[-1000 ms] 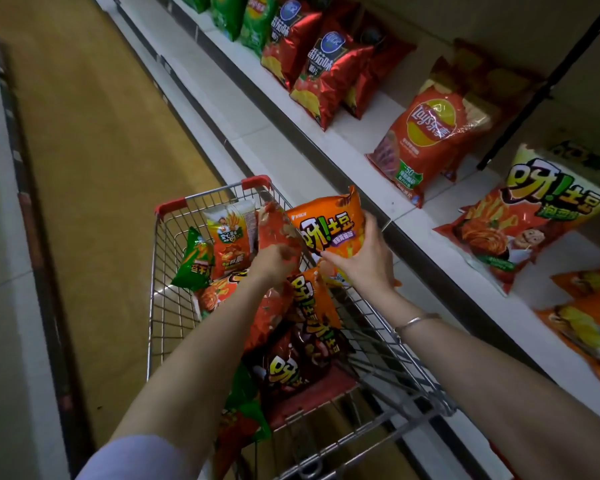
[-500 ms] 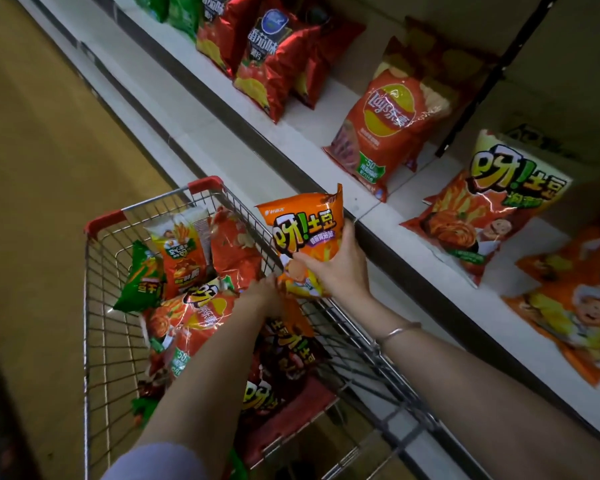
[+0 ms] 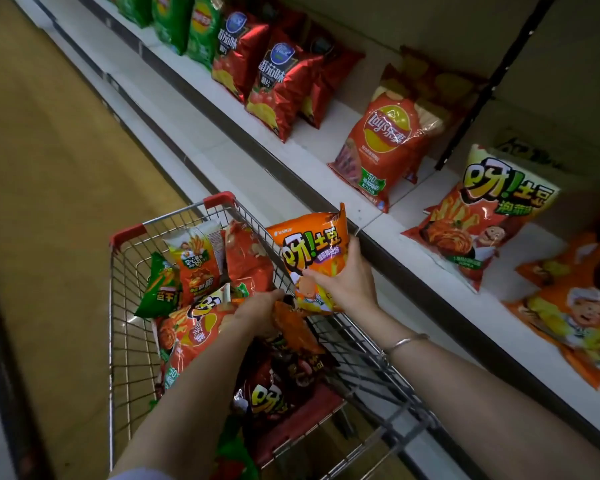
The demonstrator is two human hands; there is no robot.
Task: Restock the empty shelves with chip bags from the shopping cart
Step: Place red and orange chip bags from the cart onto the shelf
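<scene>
My right hand point(image 3: 347, 282) grips an orange chip bag point(image 3: 309, 242) by its lower half and holds it upright over the right rim of the wire shopping cart point(image 3: 118, 341). Down inside the cart my left hand point(image 3: 257, 311) closes its fingers on another orange bag point(image 3: 297, 329) lying among several bags. The white shelf point(image 3: 378, 216) runs along the right, just beyond the held bag. On it stand a red-orange Lay's bag point(image 3: 383, 147) and a larger orange potato-stick bag point(image 3: 478, 220).
Dark red tomato chip bags point(image 3: 278, 84) and green bags point(image 3: 187, 22) stand farther along the shelf. More orange bags point(image 3: 575, 306) lie at the right end. A black upright post point(image 3: 478, 95) divides the shelf. Tan floor lies left of the cart.
My right hand has lifted the orange bag slightly up and toward the shelf. My left hand has dropped lower into the cart onto another bag. The view has shifted right.
</scene>
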